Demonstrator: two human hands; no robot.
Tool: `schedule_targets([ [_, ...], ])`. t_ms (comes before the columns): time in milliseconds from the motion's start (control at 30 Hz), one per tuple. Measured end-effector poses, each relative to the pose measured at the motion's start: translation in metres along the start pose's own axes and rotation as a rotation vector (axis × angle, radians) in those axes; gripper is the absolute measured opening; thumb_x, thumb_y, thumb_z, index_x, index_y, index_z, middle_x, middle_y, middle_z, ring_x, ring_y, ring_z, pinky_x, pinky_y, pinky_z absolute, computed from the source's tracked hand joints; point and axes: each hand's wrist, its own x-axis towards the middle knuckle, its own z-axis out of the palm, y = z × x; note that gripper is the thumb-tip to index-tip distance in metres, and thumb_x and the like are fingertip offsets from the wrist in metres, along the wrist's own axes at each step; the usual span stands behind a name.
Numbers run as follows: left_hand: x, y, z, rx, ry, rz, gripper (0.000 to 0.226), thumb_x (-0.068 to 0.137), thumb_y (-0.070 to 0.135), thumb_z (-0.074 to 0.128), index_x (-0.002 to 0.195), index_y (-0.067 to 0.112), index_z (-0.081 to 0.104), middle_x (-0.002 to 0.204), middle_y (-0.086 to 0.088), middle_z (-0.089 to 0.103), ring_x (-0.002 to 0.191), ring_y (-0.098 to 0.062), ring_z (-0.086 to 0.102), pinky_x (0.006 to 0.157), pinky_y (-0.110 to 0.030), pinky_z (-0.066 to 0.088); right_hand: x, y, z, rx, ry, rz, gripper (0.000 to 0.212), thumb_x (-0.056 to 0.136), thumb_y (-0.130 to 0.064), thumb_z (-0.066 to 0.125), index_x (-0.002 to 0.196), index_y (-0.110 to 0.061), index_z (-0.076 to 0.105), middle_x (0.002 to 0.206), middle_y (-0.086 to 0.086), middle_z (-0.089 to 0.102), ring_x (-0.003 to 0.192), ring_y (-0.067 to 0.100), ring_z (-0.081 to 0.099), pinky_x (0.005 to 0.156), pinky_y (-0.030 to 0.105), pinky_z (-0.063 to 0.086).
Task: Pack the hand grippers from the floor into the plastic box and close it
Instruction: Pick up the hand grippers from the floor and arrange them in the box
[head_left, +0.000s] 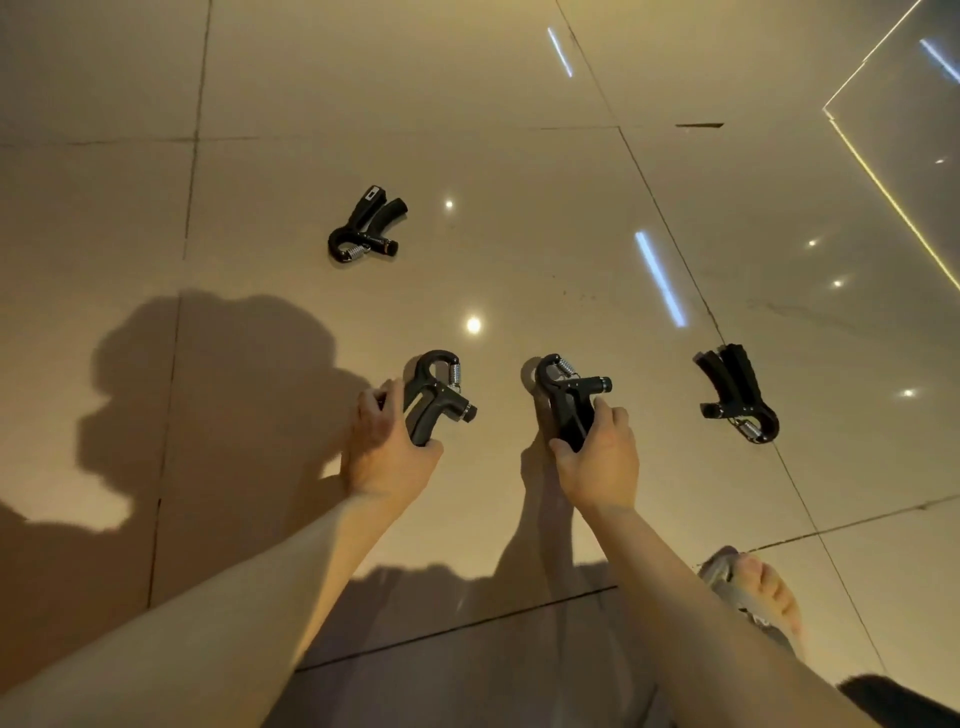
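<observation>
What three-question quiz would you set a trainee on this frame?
1. How many hand grippers are in view?
2. True or false: the left hand is empty.
3. Which hand grippers does no hand touch? A) none B) the far gripper and the right-side gripper C) only the far one

Key
1. Four.
2. False: it holds the near-left gripper. The right hand holds the near-right gripper.
3. B
</observation>
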Motion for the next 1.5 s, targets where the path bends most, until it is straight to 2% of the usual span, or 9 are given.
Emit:
schedule_targets([
  [100, -0.018, 0.016, -0.021, -0.115, 0.026, 0.073, 0.080, 0.063, 0.024, 0.079, 0.139, 0.022, 0.053, 0.116, -0.006, 0.051, 0.108, -0.030, 0.052, 0.090, -0.043, 0.049, -0.023, -0.003, -0.016, 0.060, 0.048, -0.045, 0.058, 0.081, -0.023, 0.078, 0.132, -0.008, 0.054, 0.120, 0.011, 0.053, 0.106, 0.031, 0.054, 0.090, 0.044, 0.051],
  [200, -0.044, 0.036, -0.047, -0.190, 0.038, 0.124, 0.074, 0.067, 0.025, 0.081, 0.137, 0.025, 0.058, 0.115, -0.002, 0.053, 0.108, -0.025, 0.052, 0.085, -0.029, 0.041, -0.049, -0.007, -0.038, 0.115, 0.120, -0.083, 0.056, 0.081, -0.021, 0.077, 0.132, -0.010, 0.056, 0.118, 0.007, 0.051, 0.108, 0.026, 0.052, 0.093, 0.040, 0.051],
  [400, -0.115, 0.063, -0.110, -0.203, 0.010, 0.253, 0.070, 0.075, 0.041, 0.080, 0.139, 0.027, 0.054, 0.116, 0.011, 0.048, 0.101, -0.013, 0.053, 0.079, -0.031, 0.046, -0.119, -0.018, -0.104, 0.194, 0.261, -0.088, 0.064, 0.081, -0.025, 0.081, 0.138, -0.013, 0.054, 0.119, -0.001, 0.046, 0.109, 0.017, 0.049, 0.099, 0.033, 0.047],
  [567, -0.174, 0.077, -0.159, -0.331, 0.021, 0.402, 0.071, 0.074, 0.039, 0.084, 0.137, 0.024, 0.055, 0.121, 0.005, 0.051, 0.111, -0.019, 0.053, 0.090, -0.043, 0.054, -0.201, -0.023, -0.167, 0.233, 0.333, -0.081, 0.069, 0.081, -0.025, 0.078, 0.142, -0.017, 0.047, 0.121, -0.008, 0.038, 0.095, 0.011, 0.050, 0.087, 0.029, 0.051],
  [833, -0.293, 0.103, -0.245, -0.408, -0.025, 0.642, 0.067, 0.075, 0.045, 0.077, 0.136, 0.031, 0.053, 0.119, 0.009, 0.051, 0.111, -0.015, 0.051, 0.090, -0.033, 0.047, -0.355, -0.028, -0.265, 0.328, 0.501, -0.091, 0.071, 0.083, -0.024, 0.079, 0.145, -0.020, 0.045, 0.116, -0.006, 0.037, 0.089, 0.008, 0.048, 0.071, 0.019, 0.050],
  [1067, -0.412, 0.144, -0.294, -0.481, -0.116, 0.942, 0.057, 0.075, 0.034, 0.082, 0.128, 0.030, 0.061, 0.109, 0.007, 0.054, 0.100, -0.018, 0.060, 0.084, -0.044, 0.057, -0.493, -0.002, -0.350, 0.283, 0.655, -0.047, 0.069, 0.081, -0.022, 0.082, 0.141, -0.009, 0.051, 0.118, 0.000, 0.041, 0.107, 0.020, 0.051, 0.096, 0.040, 0.054],
  [1200, -0.476, 0.175, -0.299, -0.484, -0.144, 1.087, 0.058, 0.073, 0.033, 0.082, 0.128, 0.026, 0.063, 0.105, 0.007, 0.053, 0.099, -0.014, 0.056, 0.085, -0.036, 0.054, -0.564, 0.033, -0.390, 0.241, 0.750, 0.039, 0.061, 0.079, -0.024, 0.083, 0.133, -0.009, 0.057, 0.112, 0.003, 0.042, 0.103, 0.025, 0.051, 0.095, 0.039, 0.050],
  [1367, -0.561, 0.205, -0.290, -0.468, -0.228, 1.253, 0.063, 0.073, 0.040, 0.081, 0.130, 0.023, 0.061, 0.104, 0.007, 0.052, 0.096, -0.013, 0.055, 0.079, -0.027, 0.052, -0.648, 0.084, -0.415, 0.253, 0.812, 0.154, 0.068, 0.080, -0.025, 0.083, 0.140, -0.011, 0.052, 0.116, 0.002, 0.042, 0.107, 0.021, 0.051, 0.099, 0.036, 0.049],
  [1500, -0.627, 0.222, -0.271, -0.447, -0.326, 1.353, 0.062, 0.075, 0.041, 0.081, 0.130, 0.024, 0.059, 0.104, 0.007, 0.052, 0.096, -0.013, 0.055, 0.081, -0.033, 0.056, -0.717, 0.126, -0.423, 0.244, 0.849, 0.251, 0.066, 0.081, -0.027, 0.081, 0.139, -0.012, 0.052, 0.118, 0.001, 0.042, 0.109, 0.019, 0.050, 0.099, 0.034, 0.049],
])
